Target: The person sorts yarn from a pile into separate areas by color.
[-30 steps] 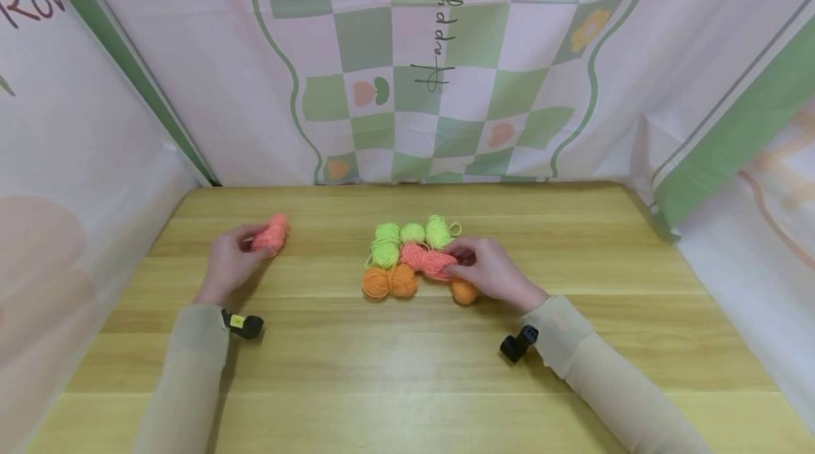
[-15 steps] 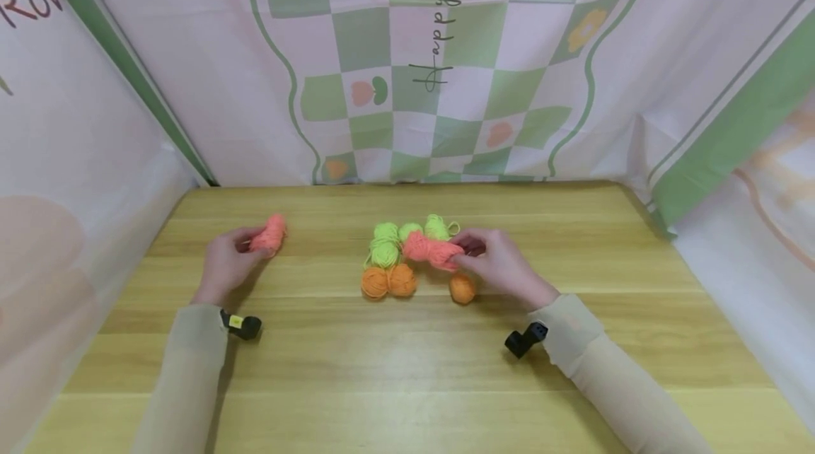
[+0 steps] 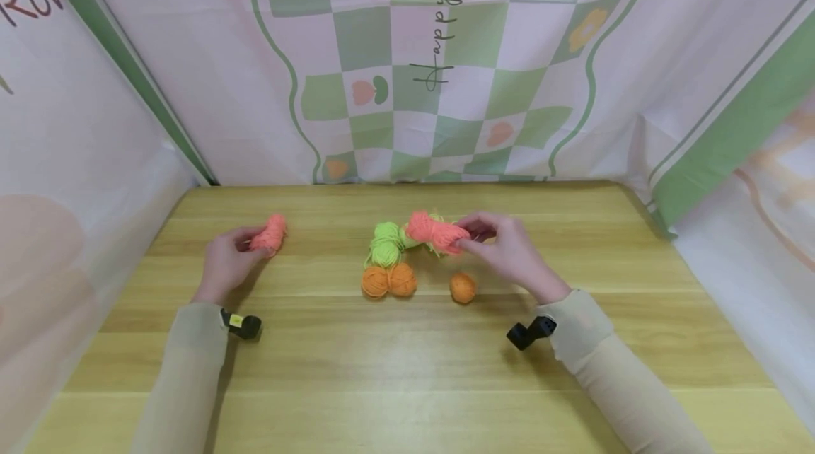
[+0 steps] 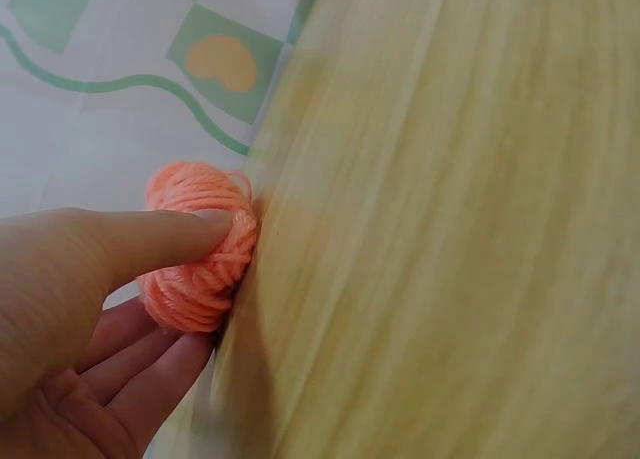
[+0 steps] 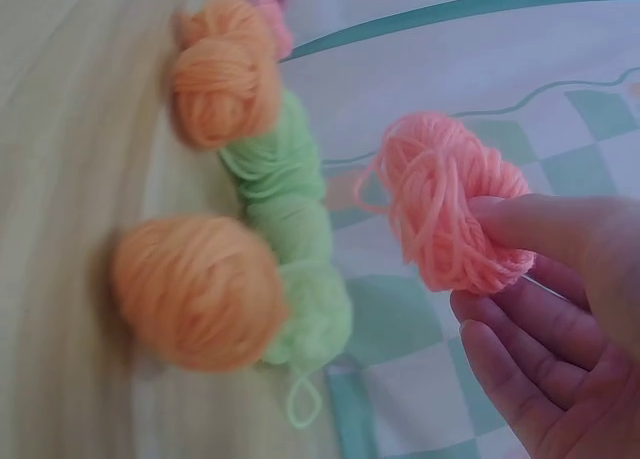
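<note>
My left hand (image 3: pixel 230 263) pinches a small pink skein of yarn (image 3: pixel 272 233) at the table's left side; in the left wrist view the thumb lies across this pink skein (image 4: pixel 195 269), which touches the tabletop. Right of centre, my right hand (image 3: pixel 509 252) holds another pink skein (image 3: pixel 436 231) by its right end. That pink skein (image 5: pixel 440 204) is raised off the table in the right wrist view, thumb on one side, fingers beneath. Behind it, green yarn skeins are partly hidden; the left green skein (image 3: pixel 385 243) shows whole.
Two orange yarn bundles (image 3: pixel 389 281) lie side by side in front of the green skeins. A single orange ball (image 3: pixel 463 288) sits apart to their right. A patterned cloth (image 3: pixel 446 86) hangs along the back edge of the wooden table (image 3: pixel 382 383).
My right hand has lifted its pink skein from between the green and orange yarn and moved it back and slightly right, over the green skeins. The left hand stays nearly still.
</note>
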A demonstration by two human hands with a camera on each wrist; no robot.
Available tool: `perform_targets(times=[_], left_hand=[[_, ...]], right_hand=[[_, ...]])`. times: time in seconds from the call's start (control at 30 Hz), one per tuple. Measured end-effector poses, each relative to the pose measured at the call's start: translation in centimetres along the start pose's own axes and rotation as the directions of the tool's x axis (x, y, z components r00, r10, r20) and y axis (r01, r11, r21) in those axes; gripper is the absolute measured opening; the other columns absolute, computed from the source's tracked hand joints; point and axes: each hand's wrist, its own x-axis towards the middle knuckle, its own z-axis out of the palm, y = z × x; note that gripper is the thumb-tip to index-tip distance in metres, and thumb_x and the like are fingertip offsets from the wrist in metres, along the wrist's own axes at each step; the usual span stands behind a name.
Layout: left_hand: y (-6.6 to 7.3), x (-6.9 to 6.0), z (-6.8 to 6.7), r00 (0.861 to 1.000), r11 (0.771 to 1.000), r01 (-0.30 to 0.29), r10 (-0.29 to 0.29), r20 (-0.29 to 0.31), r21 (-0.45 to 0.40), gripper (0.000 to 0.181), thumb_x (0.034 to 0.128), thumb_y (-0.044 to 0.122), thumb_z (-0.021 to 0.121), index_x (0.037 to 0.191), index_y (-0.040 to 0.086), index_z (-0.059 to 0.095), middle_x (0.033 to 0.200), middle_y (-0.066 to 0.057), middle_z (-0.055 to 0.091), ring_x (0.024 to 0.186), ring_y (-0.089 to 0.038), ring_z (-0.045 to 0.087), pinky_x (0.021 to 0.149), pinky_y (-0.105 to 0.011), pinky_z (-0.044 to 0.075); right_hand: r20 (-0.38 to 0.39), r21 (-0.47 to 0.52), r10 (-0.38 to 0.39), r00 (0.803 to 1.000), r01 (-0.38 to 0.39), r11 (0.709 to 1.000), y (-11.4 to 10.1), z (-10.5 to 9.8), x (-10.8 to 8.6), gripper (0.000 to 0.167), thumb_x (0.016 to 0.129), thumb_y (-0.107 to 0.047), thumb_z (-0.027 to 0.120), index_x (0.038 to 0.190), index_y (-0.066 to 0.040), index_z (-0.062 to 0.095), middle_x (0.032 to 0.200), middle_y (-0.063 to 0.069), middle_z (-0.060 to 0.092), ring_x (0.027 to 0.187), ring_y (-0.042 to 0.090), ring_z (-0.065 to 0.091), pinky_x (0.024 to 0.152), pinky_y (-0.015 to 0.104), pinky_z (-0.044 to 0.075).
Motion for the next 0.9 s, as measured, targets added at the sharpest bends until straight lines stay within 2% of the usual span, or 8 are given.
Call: perform_targets(times=[0.43,0.9], left_hand=[[0.1,-0.2,-0.1,1.0,1.0,0.013,-0.013,0.007,-0.004,0.043,0.0911,0.009,0.077,0.13,-0.003,0.065,0.128,-0.027,0.064,0.113,-0.042,0.064,0.096,-0.054,0.052],[0.2,-0.2,0.0,1.0,1.0,-0.001,0.001,-0.004,0.003,0.041,0.0901,0.008,0.077,0.129,-0.003,0.067,0.125,-0.026,0.066,0.111,-0.041,0.065,0.094,-0.052,0.053]], right_hand=[[-0.043,0.068,-0.022,0.999,0.025,0.997,-2.1,0.1,0.6,0.021,0.088,-0.012,0.082,0.108,-0.009,0.075,0.096,0.0,0.074,0.082,0.015,0.068,0.074,0.029,0.057],[-0.027,0.147,0.005,1.0,-0.001,0.989,-3.8,2.0,1.7,0.022,0.088,-0.014,0.083,0.107,-0.009,0.074,0.096,0.0,0.074,0.082,0.016,0.068,0.074,0.033,0.058]])
